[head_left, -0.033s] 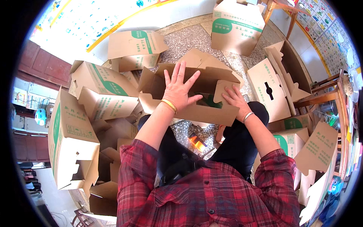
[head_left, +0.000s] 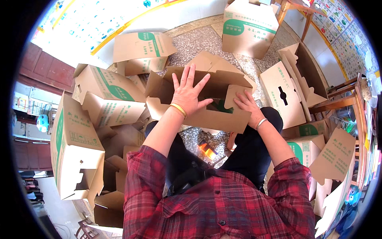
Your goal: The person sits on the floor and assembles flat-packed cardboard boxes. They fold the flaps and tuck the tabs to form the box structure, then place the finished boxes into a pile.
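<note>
The open carton (head_left: 223, 120) is at the centre of the frame, just above the person's knees, its opening facing upward and its flaps standing outward. The left hand (head_left: 190, 92) is spread flat, fingers well apart and grasping nothing; it lies across the carton's opening in the view, and contact with the near wall cannot be confirmed. The right hand (head_left: 247, 106) rests on the carton's right flap (head_left: 235, 94), fingers slightly parted; its thumb is hidden, so whether it is clamped on the cardboard cannot be told. A yellow bracelet (head_left: 178, 109) is on the left wrist, a silver bracelet (head_left: 261, 122) on the right. A standing box (head_left: 250, 35) with a green band occupies the upper right of centre. A further box (head_left: 278, 95), bearing a black slot, leans at right. A tall box (head_left: 77, 139) stands at left. The floor (head_left: 195, 43) is speckled stone.
</note>
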Available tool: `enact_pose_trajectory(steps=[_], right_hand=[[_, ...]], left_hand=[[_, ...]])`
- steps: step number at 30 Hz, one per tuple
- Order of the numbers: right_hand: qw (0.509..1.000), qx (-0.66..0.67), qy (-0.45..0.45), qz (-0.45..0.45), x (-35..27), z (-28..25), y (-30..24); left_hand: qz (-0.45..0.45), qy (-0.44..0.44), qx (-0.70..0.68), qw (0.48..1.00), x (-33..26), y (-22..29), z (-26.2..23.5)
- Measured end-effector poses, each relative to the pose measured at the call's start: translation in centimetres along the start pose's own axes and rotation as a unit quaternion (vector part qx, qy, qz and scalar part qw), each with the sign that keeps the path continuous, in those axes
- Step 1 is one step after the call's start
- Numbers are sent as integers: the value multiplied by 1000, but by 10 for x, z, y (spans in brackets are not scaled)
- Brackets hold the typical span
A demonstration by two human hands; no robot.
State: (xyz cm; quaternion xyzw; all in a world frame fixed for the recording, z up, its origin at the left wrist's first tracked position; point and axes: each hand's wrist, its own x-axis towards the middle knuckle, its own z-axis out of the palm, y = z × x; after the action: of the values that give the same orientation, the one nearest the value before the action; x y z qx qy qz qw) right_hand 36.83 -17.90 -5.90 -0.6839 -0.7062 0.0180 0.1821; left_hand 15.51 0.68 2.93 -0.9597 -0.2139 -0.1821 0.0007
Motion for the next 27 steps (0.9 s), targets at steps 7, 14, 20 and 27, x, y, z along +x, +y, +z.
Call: enact_pose_trajectory(steps=[7, 14, 20, 27], right_hand=[[790, 563, 131, 204, -7, -2, 13], [911, 242, 257, 213, -17, 14, -40], [875, 336, 234, 259, -21, 22, -31], [850, 407, 239, 232, -23, 27, -27]], left_hand=[[-48, 11, 56, 997, 16, 6, 13], [-61, 28, 45, 997, 14, 8, 16], [-5, 71, -35, 997, 12, -13, -4], [-188, 253, -144, 938, -53, -103, -39]])
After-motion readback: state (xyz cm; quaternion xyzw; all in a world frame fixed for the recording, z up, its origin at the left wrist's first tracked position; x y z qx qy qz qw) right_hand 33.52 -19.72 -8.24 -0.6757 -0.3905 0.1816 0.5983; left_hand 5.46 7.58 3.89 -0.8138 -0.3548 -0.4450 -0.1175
